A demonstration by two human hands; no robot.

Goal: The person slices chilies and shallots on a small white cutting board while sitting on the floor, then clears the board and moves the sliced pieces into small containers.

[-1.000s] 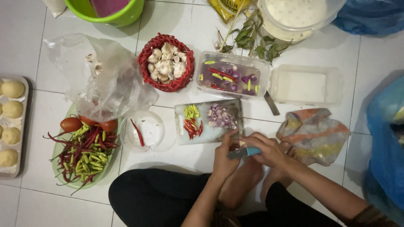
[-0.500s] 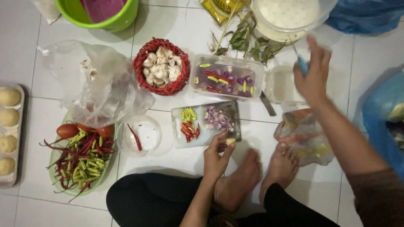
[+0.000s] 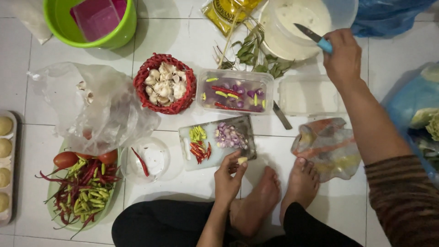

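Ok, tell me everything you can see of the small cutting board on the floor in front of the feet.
The small rectangular cutting board looks pale and translucent, likely plastic, with a slot handle at its left end. It lies flat on the white floor tiles, slightly skewed. On it sit a heap of cut green and red chillies and a pile of sliced purple shallots. The left hand rests at its near edge, fingertips pinching a small pale piece.

Bare tiles (image 3: 192, 36) open; containers (image 3: 235, 90) crowd board (image 3: 217, 147).
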